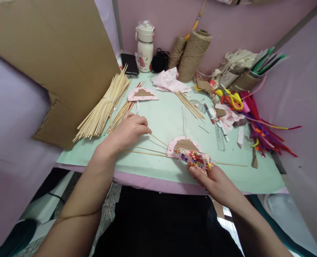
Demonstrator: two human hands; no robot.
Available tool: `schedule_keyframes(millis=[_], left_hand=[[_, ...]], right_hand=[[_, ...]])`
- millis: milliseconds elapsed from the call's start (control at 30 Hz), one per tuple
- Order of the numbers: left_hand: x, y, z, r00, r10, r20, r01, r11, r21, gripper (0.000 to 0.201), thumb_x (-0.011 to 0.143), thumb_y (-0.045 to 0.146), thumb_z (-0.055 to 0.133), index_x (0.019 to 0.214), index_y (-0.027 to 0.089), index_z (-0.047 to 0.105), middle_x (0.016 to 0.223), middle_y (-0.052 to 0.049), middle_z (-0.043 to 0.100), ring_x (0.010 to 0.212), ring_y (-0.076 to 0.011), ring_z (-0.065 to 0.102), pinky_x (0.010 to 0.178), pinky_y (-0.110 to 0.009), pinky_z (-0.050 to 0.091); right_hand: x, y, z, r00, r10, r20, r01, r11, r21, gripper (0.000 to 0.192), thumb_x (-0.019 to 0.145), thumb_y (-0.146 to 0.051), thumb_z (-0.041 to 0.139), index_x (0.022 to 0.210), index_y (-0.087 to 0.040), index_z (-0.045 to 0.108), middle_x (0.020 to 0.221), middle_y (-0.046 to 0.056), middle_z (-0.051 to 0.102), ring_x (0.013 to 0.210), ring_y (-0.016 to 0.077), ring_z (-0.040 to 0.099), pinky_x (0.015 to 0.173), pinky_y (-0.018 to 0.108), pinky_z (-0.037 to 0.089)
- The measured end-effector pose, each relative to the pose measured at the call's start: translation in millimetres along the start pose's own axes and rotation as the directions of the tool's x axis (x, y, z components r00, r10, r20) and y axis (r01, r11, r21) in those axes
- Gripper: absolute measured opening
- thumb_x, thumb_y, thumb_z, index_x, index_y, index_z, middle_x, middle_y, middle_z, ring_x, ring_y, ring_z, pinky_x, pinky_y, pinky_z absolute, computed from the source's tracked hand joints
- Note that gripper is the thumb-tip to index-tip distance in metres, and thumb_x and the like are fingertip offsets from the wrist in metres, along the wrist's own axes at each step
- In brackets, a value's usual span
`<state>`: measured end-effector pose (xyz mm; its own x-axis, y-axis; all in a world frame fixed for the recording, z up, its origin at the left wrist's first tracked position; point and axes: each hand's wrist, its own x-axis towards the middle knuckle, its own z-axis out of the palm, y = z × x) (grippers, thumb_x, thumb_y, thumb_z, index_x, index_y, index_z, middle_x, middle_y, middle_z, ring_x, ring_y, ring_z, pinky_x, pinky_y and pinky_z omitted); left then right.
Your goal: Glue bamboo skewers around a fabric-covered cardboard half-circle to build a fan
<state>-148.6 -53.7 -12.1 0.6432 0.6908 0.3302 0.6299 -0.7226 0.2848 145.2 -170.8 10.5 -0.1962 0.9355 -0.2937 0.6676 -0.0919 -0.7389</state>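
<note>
My left hand (133,128) pinches a thin bamboo stick (159,140) whose far end meets the left edge of a half-round cardboard piece (185,144). Pink-and-white cloth borders that piece, and another stick (184,121) rises from its top. In my right hand (214,180) is a glue gun (194,157) with a bright floral print, its tip over the cardboard piece. The gun hides the piece's lower part. Two more sticks (147,152) stretch left from the piece, and one stick (232,164) shows on its right.
A bundle of sticks (107,105) leans beside a large cardboard sheet (75,71) at left. Behind are a second half-round piece (142,94), a bottle (145,48) and twine rolls (194,55). Scissors (232,98), markers (222,128) and pipe cleaners (265,128) lie at right.
</note>
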Motion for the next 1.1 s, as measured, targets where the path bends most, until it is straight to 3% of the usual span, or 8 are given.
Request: schedule_keyframes(millis=[167, 433, 600, 767, 967, 1100], left_hand=[[-1.6, 0.9, 0.0, 1.000, -0.001, 0.023, 0.002, 1.000, -0.019, 0.033, 0.097, 0.018, 0.044, 0.089, 0.024, 0.075, 0.088, -0.002, 0.066, 0.084, -0.0154, 0.056, 0.089, -0.038, 0.030], [0.1, 4.2, 4.6, 0.999, 0.025, 0.044, -0.023, 0.998, -0.052, 0.032, 0.096, 0.018, 0.044, 0.090, 0.025, 0.075, 0.086, -0.002, 0.065, 0.081, -0.0152, 0.054, 0.086, -0.036, 0.032], [-0.4, 1.0, 8.8, 0.999, 0.019, 0.045, -0.017, 0.999, -0.048, 0.032, 0.096, 0.017, 0.044, 0.090, 0.024, 0.075, 0.086, -0.003, 0.065, 0.082, -0.0159, 0.054, 0.085, -0.035, 0.032], [-1.1, -2.7, 11.7, 0.999, 0.019, 0.027, -0.018, 0.999, -0.042, 0.032, 0.097, 0.017, 0.044, 0.090, 0.025, 0.075, 0.088, -0.002, 0.065, 0.083, -0.0154, 0.056, 0.084, -0.035, 0.031], [-0.9, -3.6, 12.4, 0.999, 0.015, 0.034, -0.014, 0.999, -0.035, 0.031, 0.096, 0.018, 0.046, 0.089, 0.026, 0.075, 0.087, -0.002, 0.066, 0.083, -0.0158, 0.056, 0.084, -0.035, 0.031], [-0.8, -3.8, 12.6, 0.999, 0.017, 0.041, -0.015, 0.999, -0.043, 0.031, 0.097, 0.019, 0.045, 0.090, 0.026, 0.075, 0.088, -0.002, 0.066, 0.083, -0.0155, 0.056, 0.085, -0.035, 0.032]], right_hand=[[0.6, -2.4, 1.7, 1.000, 0.018, -0.002, -0.018, 0.998, -0.055, 0.045, 0.089, -0.056, 0.046, 0.094, -0.018, 0.070, 0.068, 0.003, 0.067, 0.075, 0.0249, 0.064, 0.067, 0.033, 0.051], [0.9, 0.0, 2.6, 0.998, -0.011, -0.062, 0.007, 0.998, -0.068, 0.044, 0.090, -0.054, 0.047, 0.073, -0.019, 0.067, 0.054, 0.001, 0.058, 0.057, 0.0197, 0.056, 0.049, 0.028, 0.044], [-0.1, 3.9, 1.3, 0.997, 0.046, -0.067, -0.052, 0.995, -0.087, 0.051, 0.089, -0.060, 0.045, 0.069, -0.018, 0.068, 0.052, 0.002, 0.058, 0.055, 0.0210, 0.056, 0.048, 0.029, 0.043], [-0.7, 4.2, -0.7, 0.995, 0.022, -0.099, -0.028, 0.998, -0.061, 0.046, 0.089, -0.057, 0.047, 0.083, -0.018, 0.071, 0.057, 0.002, 0.063, 0.061, 0.0225, 0.060, 0.051, 0.029, 0.045], [-0.3, 4.1, 1.0, 0.997, 0.052, -0.063, -0.055, 0.998, -0.044, 0.048, 0.090, -0.058, 0.046, 0.078, -0.017, 0.068, 0.059, 0.003, 0.063, 0.063, 0.0222, 0.061, 0.055, 0.029, 0.046], [0.6, 5.9, 3.4, 0.998, 0.044, -0.047, -0.046, 0.998, -0.036, 0.047, 0.091, -0.057, 0.046, 0.086, -0.017, 0.069, 0.063, 0.003, 0.067, 0.071, 0.0250, 0.065, 0.059, 0.030, 0.049]])
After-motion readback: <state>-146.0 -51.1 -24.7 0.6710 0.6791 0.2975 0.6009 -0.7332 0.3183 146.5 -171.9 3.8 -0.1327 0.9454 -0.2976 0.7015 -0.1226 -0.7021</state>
